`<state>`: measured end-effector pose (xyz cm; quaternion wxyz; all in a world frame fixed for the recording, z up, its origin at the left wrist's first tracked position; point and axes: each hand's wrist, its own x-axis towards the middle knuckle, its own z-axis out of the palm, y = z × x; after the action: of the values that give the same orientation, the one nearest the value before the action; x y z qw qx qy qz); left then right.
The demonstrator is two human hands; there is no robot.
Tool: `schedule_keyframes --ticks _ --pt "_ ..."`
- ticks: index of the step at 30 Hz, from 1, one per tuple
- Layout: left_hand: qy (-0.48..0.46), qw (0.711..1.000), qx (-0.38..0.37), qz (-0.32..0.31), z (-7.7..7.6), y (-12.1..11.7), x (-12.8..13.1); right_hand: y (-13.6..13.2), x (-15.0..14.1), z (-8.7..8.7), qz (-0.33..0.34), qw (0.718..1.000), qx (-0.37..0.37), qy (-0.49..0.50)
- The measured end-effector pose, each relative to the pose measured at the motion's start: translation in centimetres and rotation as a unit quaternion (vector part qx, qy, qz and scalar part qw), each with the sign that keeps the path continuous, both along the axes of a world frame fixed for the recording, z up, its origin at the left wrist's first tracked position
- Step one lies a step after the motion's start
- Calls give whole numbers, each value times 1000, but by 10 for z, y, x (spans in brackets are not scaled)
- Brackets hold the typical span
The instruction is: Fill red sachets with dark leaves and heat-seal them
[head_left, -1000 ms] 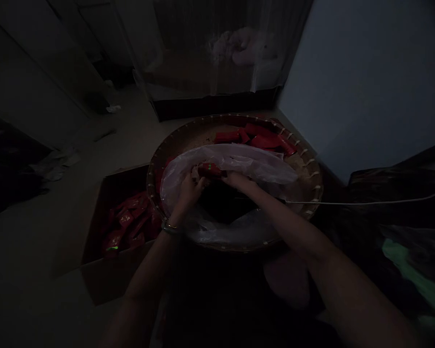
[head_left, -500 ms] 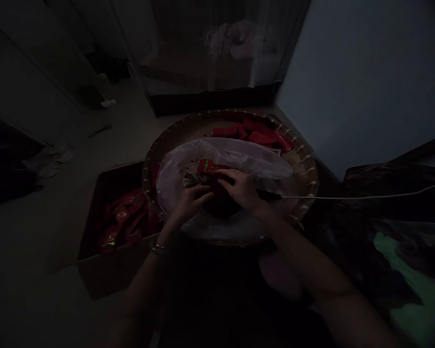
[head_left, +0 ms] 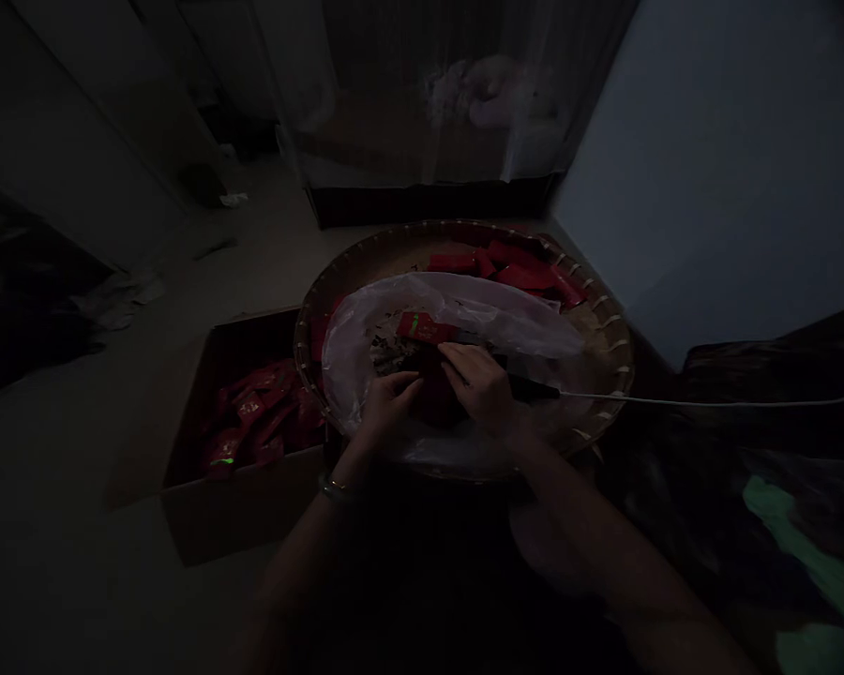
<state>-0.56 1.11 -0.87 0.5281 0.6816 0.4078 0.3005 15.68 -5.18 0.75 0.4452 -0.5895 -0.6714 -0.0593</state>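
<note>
In dim light, both of my hands are over the middle of a round woven basket (head_left: 623,342) lined with a whitish plastic sheet (head_left: 348,319). My left hand (head_left: 392,405) has its thumb and forefinger close together at the tips. My right hand (head_left: 479,382) has its fingers bent toward the left hand. Between them is a dark, reddish shape; the shadow hides its outline and what the fingertips grip. Just beyond the right fingertips lies a red packet (head_left: 426,328) with a green mark. Loose dark bits (head_left: 386,342) are scattered on the plastic sheet.
Several red packets (head_left: 527,274) lie at the basket's back right. A cardboard box (head_left: 235,520) with many red packets (head_left: 260,412) stands to the left. A pale cord (head_left: 675,403) runs rightward from a dark bar (head_left: 535,386). A white wall (head_left: 731,178) rises at the right.
The view has shifted slightly, so everything appears further right. My right hand has drawn back a little from the red packet, which now shows more fully.
</note>
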Motion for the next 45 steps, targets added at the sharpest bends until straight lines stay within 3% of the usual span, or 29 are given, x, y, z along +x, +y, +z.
schedule_keyframes --ticks 7,13,17,23,27,30,33,36,40,43,45 --pt "6 1000 -2 -9 -1 1 -1 -3 2 -3 18 999 5 33" --pt "11 999 25 -27 -1 0 -3 -1 3 -2 -8 997 -20 68" --pt "27 997 70 -12 -4 -1 -3 -1 5 -1 -46 999 -16 18" --pt "-2 997 69 36 -1 0 -3 -6 5 3 2 1000 6 -24" --pt "-18 995 67 70 4 -1 -4 -6 4 3 -3 999 -28 20" --pt "-33 993 69 88 4 0 -4 -7 1 3 5 989 -94 114" --pt "-63 994 28 85 4 1 -5 -8 -4 4 58 937 -186 291" --pt "-84 993 -8 79 3 3 -5 -7 -9 4 139 840 -246 463" --pt "-75 995 -20 56 1 5 -8 -7 -10 2 215 741 -329 545" --pt "-57 997 5 54 1 7 -13 -7 -8 0 227 698 -378 564" --pt "-37 991 101 77 4 7 -18 -6 -7 -3 221 698 -384 563"
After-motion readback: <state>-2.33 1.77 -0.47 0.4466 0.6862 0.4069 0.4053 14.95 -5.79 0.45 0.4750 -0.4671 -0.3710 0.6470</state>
